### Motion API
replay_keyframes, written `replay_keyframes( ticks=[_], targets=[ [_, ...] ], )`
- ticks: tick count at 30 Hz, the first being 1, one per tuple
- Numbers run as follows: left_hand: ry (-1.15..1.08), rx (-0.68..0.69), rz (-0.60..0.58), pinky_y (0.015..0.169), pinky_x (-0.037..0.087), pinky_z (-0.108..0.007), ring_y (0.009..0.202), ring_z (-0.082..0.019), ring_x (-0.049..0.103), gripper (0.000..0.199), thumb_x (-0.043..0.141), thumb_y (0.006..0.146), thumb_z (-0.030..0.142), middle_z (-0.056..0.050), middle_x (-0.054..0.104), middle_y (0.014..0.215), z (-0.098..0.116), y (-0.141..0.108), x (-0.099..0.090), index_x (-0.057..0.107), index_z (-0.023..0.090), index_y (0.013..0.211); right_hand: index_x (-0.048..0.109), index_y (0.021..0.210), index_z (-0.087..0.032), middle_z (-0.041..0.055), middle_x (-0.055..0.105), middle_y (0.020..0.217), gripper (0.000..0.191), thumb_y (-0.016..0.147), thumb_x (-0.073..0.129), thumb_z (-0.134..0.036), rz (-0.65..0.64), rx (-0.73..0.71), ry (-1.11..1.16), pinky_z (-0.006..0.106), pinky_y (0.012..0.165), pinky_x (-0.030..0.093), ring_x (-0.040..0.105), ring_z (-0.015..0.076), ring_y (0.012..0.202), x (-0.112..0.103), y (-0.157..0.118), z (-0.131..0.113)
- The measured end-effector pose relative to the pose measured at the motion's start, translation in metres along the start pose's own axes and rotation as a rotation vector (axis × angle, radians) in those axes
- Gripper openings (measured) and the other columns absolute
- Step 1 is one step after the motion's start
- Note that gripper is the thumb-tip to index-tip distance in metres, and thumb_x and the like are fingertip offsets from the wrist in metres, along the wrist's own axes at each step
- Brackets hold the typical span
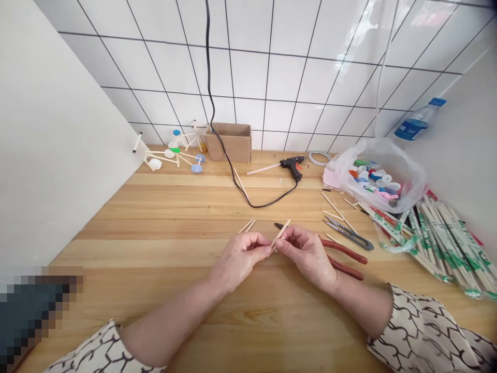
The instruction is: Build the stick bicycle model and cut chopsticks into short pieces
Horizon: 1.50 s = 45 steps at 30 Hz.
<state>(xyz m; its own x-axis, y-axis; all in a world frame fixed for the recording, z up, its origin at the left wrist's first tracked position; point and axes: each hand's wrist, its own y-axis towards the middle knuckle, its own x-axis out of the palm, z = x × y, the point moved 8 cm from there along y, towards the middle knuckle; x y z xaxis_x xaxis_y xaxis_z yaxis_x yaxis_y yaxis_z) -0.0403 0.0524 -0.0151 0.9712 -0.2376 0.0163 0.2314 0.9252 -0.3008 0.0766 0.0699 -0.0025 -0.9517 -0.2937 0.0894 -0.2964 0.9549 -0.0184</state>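
Observation:
Between my two hands is a short wooden stick (pixel 282 231), tilted up to the right. My left hand (pixel 244 254) pinches its lower end with thumb and forefinger. My right hand (pixel 308 254) is closed on the same stick from the other side, thumb pressed against it. Just beyond my left hand lie short cut stick pieces (pixel 247 226), partly hidden by it. Pliers with red-brown handles (pixel 347 250) rest on the table behind my right hand, which covers their middle. Farther right are grey thread snips (pixel 349 233) and loose stick bits (pixel 338 211).
A black glue gun (pixel 294 167) trails its cord (pixel 267 206) across the table. Behind stand a cardboard box (pixel 229 142) and stick models with bottle-cap wheels (pixel 174 155). At right are a bag of bottle caps (pixel 407 176), wrapped sticks (pixel 446 243), a tape roll (pixel 319 158) and a bottle (pixel 417 122).

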Motion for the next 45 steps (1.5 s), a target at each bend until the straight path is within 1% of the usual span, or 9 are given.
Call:
replay_keyframes(
  ticks=[8, 13, 16, 19, 23, 29, 32, 37, 45],
  targets=[
    [0.104, 0.051, -0.040, 0.064, 0.039, -0.024, 0.066, -0.012, 0.051, 0.017, 0.060, 0.074, 0.030, 0.002, 0.061, 0.070, 0.007, -0.002, 0.000, 0.065, 0.015, 0.076, 0.059, 0.069, -0.017, -0.0033, 0.058, 0.063, 0.015, 0.070, 0.070, -0.026, 0.006, -0.040, -0.002, 0.020, 0.057, 0.044, 0.052, 0.0075, 0.057, 0.002, -0.002, -0.005],
    [0.202, 0.096, -0.045, 0.062, 0.041, -0.023, 0.064, -0.013, 0.053, 0.015, 0.058, 0.075, 0.027, 0.000, 0.063, 0.068, 0.013, -0.006, 0.002, 0.066, 0.014, 0.077, 0.059, 0.069, -0.017, -0.0021, 0.058, 0.064, 0.012, 0.073, 0.068, -0.025, 0.003, -0.112, -0.154, 0.020, 0.055, 0.043, 0.051, 0.0086, 0.057, 0.003, -0.006, -0.015],
    [0.330, 0.222, -0.017, 0.063, 0.041, -0.022, 0.065, -0.012, 0.053, 0.013, 0.058, 0.077, 0.023, 0.001, 0.062, 0.067, 0.024, -0.009, 0.003, 0.065, 0.015, 0.071, 0.059, 0.070, -0.017, -0.0020, 0.058, 0.063, 0.010, 0.074, 0.065, -0.022, -0.009, -0.187, -0.267, 0.020, 0.053, 0.042, 0.050, 0.0086, 0.056, 0.006, -0.009, -0.023],
    [0.435, 0.367, 0.007, 0.063, 0.040, -0.022, 0.064, -0.011, 0.052, 0.015, 0.057, 0.078, 0.019, 0.002, 0.058, 0.064, 0.033, -0.013, 0.005, 0.060, 0.015, 0.064, 0.058, 0.070, -0.016, -0.0018, 0.057, 0.062, 0.008, 0.077, 0.062, -0.020, -0.061, -0.198, -0.346, 0.020, 0.053, 0.042, 0.050, 0.0090, 0.056, 0.011, -0.011, -0.027],
    [0.522, 0.502, -0.018, 0.062, 0.040, -0.022, 0.065, -0.012, 0.052, 0.017, 0.051, 0.078, 0.009, 0.001, 0.055, 0.064, 0.034, -0.017, 0.011, 0.055, 0.016, 0.063, 0.059, 0.071, -0.016, -0.0007, 0.058, 0.063, 0.009, 0.079, 0.059, -0.021, -0.146, -0.214, -0.494, 0.021, 0.054, 0.042, 0.051, 0.0103, 0.057, 0.017, -0.014, -0.028],
    [0.699, 0.658, -0.030, 0.063, 0.043, -0.024, 0.067, -0.014, 0.054, 0.021, 0.044, 0.074, 0.000, -0.003, 0.058, 0.068, 0.025, -0.021, 0.018, 0.057, 0.016, 0.069, 0.057, 0.076, -0.017, 0.0035, 0.061, 0.068, 0.009, 0.083, 0.052, -0.017, -0.243, -0.452, -0.794, 0.025, 0.058, 0.043, 0.054, 0.0140, 0.062, 0.029, -0.025, -0.035],
    [0.760, 0.658, -0.024, 0.061, 0.043, -0.024, 0.065, -0.015, 0.054, 0.021, 0.045, 0.073, 0.001, -0.003, 0.058, 0.066, 0.020, -0.020, 0.020, 0.058, 0.016, 0.069, 0.057, 0.081, -0.017, 0.0054, 0.062, 0.070, 0.009, 0.084, 0.048, -0.015, -0.308, -0.527, -0.876, 0.027, 0.060, 0.044, 0.055, 0.0160, 0.064, 0.035, -0.030, -0.034],
    [0.788, 0.577, -0.063, 0.063, 0.043, -0.025, 0.067, -0.016, 0.055, 0.020, 0.045, 0.077, 0.005, -0.004, 0.060, 0.069, 0.016, -0.017, 0.022, 0.060, 0.015, 0.069, 0.056, 0.084, -0.017, 0.0066, 0.063, 0.071, 0.010, 0.083, 0.047, -0.013, -0.345, -0.493, -0.887, 0.029, 0.060, 0.044, 0.056, 0.0172, 0.065, 0.035, -0.030, -0.031],
    [0.794, 0.578, -0.055, 0.063, 0.042, -0.026, 0.068, -0.016, 0.055, 0.020, 0.045, 0.076, 0.003, -0.005, 0.060, 0.069, 0.017, -0.019, 0.024, 0.060, 0.014, 0.070, 0.058, 0.082, -0.016, 0.0069, 0.063, 0.070, 0.011, 0.081, 0.048, -0.012, -0.352, -0.497, -0.866, 0.028, 0.059, 0.043, 0.055, 0.0169, 0.064, 0.035, -0.031, -0.031]
  ],
)
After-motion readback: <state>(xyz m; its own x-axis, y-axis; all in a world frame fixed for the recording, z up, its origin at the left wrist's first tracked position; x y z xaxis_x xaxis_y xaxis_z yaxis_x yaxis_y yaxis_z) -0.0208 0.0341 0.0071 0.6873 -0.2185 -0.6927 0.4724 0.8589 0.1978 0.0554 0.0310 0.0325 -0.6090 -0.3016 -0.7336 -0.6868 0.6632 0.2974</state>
